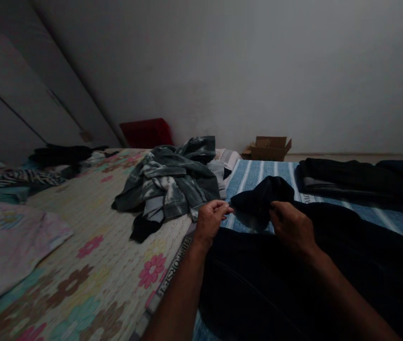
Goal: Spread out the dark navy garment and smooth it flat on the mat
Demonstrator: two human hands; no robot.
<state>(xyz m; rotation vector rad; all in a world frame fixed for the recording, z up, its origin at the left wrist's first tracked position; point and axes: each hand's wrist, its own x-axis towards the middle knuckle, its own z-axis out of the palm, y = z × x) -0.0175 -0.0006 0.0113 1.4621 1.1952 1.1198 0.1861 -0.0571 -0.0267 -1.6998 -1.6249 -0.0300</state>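
Observation:
Dark navy trousers (244, 270) lie spread over the blue striped cloth, with one part bunched up at the far side. My left hand (211, 219) is closed in a pinch at the left tip of that bunched part; the exact grip is hard to make out in the dim light. On the right side of the bunch, my right hand (292, 226) has its fingers closed on the dark fabric. Just beyond my left hand rests a heap of grey tie-dye clothing (176, 177) with a black cuff.
A folded dark stack (343, 177) sits at the right on the striped cloth (258, 168). An open cardboard box (269, 149) and a red case (146, 132) stand by the wall. Left, a pink garment (16, 241) and other clothes lie on the floral bedspread (116, 265).

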